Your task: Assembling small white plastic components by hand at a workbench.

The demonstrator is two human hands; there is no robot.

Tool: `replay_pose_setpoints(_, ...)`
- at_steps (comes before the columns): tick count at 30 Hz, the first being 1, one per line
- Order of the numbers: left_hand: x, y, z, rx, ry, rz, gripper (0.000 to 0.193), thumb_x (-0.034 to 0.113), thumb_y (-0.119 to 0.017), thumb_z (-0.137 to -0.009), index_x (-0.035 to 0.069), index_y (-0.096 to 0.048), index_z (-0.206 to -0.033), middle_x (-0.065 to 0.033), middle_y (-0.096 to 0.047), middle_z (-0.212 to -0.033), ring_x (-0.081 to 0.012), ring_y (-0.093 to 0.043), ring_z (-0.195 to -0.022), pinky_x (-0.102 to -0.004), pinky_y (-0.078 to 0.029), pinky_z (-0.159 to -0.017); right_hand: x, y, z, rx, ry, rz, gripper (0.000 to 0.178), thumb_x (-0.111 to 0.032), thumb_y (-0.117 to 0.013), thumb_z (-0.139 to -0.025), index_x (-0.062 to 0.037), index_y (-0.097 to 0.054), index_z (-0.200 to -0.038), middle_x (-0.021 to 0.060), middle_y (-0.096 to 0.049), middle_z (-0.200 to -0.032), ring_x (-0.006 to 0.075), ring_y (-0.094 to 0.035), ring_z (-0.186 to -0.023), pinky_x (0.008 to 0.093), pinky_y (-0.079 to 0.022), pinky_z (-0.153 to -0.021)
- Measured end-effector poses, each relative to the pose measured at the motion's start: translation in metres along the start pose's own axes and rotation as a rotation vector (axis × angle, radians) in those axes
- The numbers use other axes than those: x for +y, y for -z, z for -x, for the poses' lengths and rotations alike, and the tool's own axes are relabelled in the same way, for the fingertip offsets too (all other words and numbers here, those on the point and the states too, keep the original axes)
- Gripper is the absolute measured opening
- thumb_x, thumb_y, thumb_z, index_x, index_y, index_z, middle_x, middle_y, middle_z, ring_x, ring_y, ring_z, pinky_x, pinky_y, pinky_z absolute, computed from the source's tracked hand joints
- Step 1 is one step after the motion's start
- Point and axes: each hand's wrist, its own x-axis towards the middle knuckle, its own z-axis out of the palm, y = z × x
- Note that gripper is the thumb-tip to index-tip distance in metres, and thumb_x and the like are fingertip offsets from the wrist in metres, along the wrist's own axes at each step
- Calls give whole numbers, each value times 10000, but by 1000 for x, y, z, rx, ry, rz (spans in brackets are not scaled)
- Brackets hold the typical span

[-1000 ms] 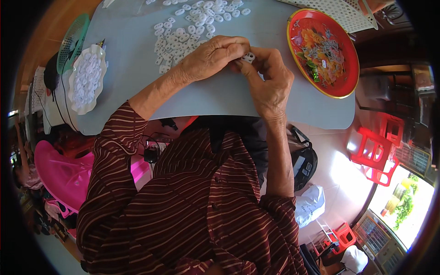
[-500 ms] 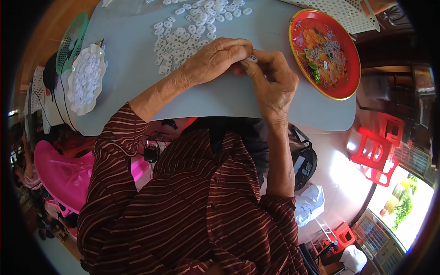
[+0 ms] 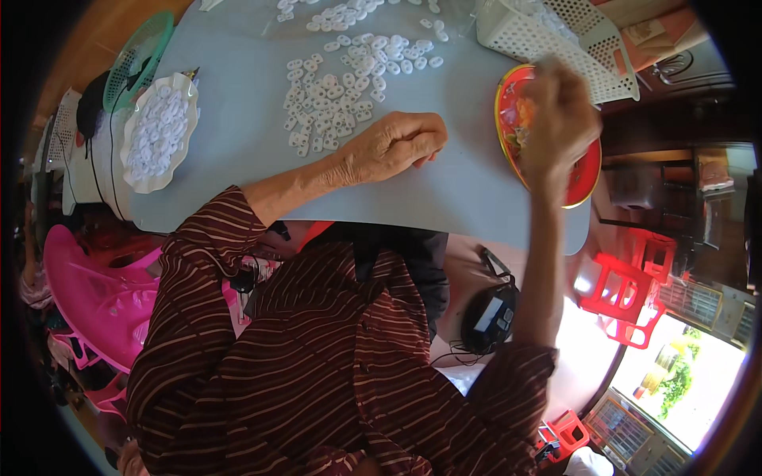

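Currently I log: left hand [image 3: 401, 143], grip curled closed, any contents hidden; right hand [image 3: 560, 120], blurred over the red tray [image 3: 586, 176], grip and contents unreadable to me; white two-holed pieces [image 3: 331, 92], spread on the worktop [image 3: 238, 119].

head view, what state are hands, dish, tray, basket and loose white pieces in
left hand, fingers curled, any hold hidden
right hand, blurred, grip unclear
red tray, partly hidden by right hand
loose white pieces, spread on table
scalloped dish, filled with white pieces
white basket, translucent plastic inside
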Motion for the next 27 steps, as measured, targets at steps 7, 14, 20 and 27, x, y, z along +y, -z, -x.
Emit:
replay_pose_setpoints(7, -5, 0, -5, -64, -18, 129, 243, 215, -431, -923, 36, -497, -771, -13, -494, -672, -96, -459, -603, -248, -405, -579, 60, 21, -124, -40, 409, 570, 99, -100, -645, -781, -35, -678, -848, 104, -669, -763, 210, -637, -653, 312, -489, -628)
replay_pose_setpoints(14, -1, 1, -3, -36, 32, 51, 273, 244, -428, -924, 32, -504, -769, -15, -489, -653, -98, -449, -586, -267, -392, -565, 10, -77, -32, -507, 389, 109, 98, -98, -567, -805, -56, -636, -861, 145, -645, -839, 337, -626, -781, 413, -504, -707)
replay_pose_setpoints(20, -6, 0, -3, -44, 22, 63, 313, 284, -442, -928, 29, -506, -758, -23, -479, -629, -111, -442, -575, -276, -392, -563, 18, -104, -7, -696, 316, 162, 117, -134, -591, -791, -53, -658, -842, 142, -645, -836, 327, -628, -778, 412, -508, -693)
replay_pose_setpoints(27, 1, 3, -2, -30, 65, 51, 292, 276, -449, -918, 33, -531, -779, -22, -484, -635, -111, -448, -581, -278, -394, -563, 9, -80, -23, -723, 69, 208, 128, -140, -617, -773, -49, -662, -851, 141, -661, -829, 317, -640, -715, 384, -512, -691)
